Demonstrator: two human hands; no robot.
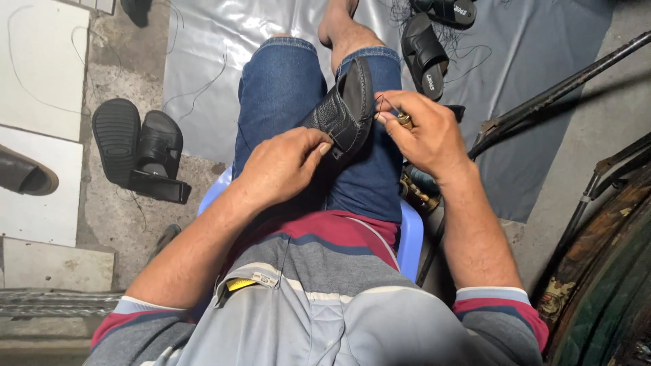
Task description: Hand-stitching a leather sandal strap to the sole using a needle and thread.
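- Black sandal [346, 108] sits on my lap, propped over my right thigh on the blue denim shorts [285, 95]. Sole edge faces right, strap side faces left.
- Long axis runs from lower left to upper right, steeply tilted; the rounded end points up and away from me, toward my bare foot [339, 24].
- My left hand [281, 166] lies just below and left of the sandal. Fingers are curled, thumb and fingertips pinching its lower strap end: grasping the sandal.
- My right hand [424, 135] is just right of the sandal, at its sole edge. Thumb and forefinger are clenched on a small brass-coloured tool [405, 120]; a thin dark thread [381, 102] loops from the fingers to the sole rim.
- I sit on a pale blue plastic stool [411, 237], edge visible at my right hip.
- Small yellow tag [241, 283] with a white label beside it shows at my shirt hem, lower centre.
- Two black sandals [139, 149] lie on the concrete at left, one sole-up; another pair [434, 41] lies on the grey plastic sheet [203, 54] at top, soles bearing white lettering.
- White rectangular tiles [41, 68] line the far left edge.
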